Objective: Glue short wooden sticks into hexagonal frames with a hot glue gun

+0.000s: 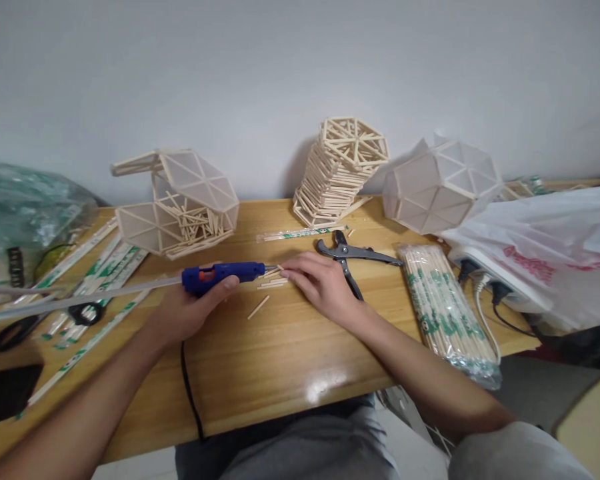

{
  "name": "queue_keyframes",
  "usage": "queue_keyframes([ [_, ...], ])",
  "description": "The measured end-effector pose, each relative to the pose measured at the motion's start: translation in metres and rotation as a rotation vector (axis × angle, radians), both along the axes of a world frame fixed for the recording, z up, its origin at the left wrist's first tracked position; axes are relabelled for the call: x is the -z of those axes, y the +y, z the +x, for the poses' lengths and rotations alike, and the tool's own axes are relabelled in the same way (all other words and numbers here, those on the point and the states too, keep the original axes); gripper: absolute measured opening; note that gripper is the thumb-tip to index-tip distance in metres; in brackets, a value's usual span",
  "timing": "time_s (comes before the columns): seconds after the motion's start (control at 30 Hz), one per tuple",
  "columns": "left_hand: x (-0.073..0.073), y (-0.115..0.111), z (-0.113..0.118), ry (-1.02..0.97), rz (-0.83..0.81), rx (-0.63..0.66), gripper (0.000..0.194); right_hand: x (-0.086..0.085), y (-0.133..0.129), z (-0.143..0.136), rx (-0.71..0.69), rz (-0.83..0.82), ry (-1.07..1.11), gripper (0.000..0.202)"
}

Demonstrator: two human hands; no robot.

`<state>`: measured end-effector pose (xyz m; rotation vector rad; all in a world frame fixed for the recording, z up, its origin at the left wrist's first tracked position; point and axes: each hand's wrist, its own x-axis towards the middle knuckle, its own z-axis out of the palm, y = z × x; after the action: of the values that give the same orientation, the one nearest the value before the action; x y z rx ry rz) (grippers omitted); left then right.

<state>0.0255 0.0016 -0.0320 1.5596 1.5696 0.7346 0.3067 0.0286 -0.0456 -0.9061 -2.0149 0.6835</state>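
Observation:
My left hand [193,310] is wrapped round a blue hot glue gun [220,277], with a long clear glue stick [105,293] trailing out of its back end. The gun's nozzle points right and meets a short wooden stick [276,269] that my right hand [320,283] pinches at the fingertips. Whether glue is on the stick is too small to tell. Just below lie several short cut sticks [273,283], and one loose stick [259,307] rests apart nearer me. Right of my right hand lies a pair of black-handled cutters [347,252].
Along the wall stand an open-sided stick frame [200,173] holding cut sticks, a stacked stick tower [337,173] and a covered stick polyhedron [443,187]. Packed chopsticks [445,300], a power strip [505,283] and a white bag [545,247] are right; scissors [17,333] and wrapped chopsticks [103,287] left.

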Motion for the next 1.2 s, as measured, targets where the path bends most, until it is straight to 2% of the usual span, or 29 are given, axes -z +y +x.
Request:
queue_keyframes([
  [0.6, 0.000, 0.001, 0.001, 0.003, 0.004, -0.006, 0.050, 0.000, -0.001, 0.000, -0.010, -0.003, 0.000, 0.013],
  [0.83, -0.007, 0.003, -0.001, 0.046, 0.027, 0.052, 0.048, 0.000, -0.001, 0.002, -0.014, 0.003, -0.003, 0.017],
  [1.03, -0.015, 0.005, 0.002, 0.211, 0.162, 0.138, 0.043, -0.006, 0.001, 0.004, 0.116, -0.011, 0.113, 0.015],
  [1.2, -0.006, 0.009, 0.004, 0.431, 0.321, 0.116, 0.032, -0.006, 0.002, 0.003, 0.107, -0.014, 0.081, 0.012],
])
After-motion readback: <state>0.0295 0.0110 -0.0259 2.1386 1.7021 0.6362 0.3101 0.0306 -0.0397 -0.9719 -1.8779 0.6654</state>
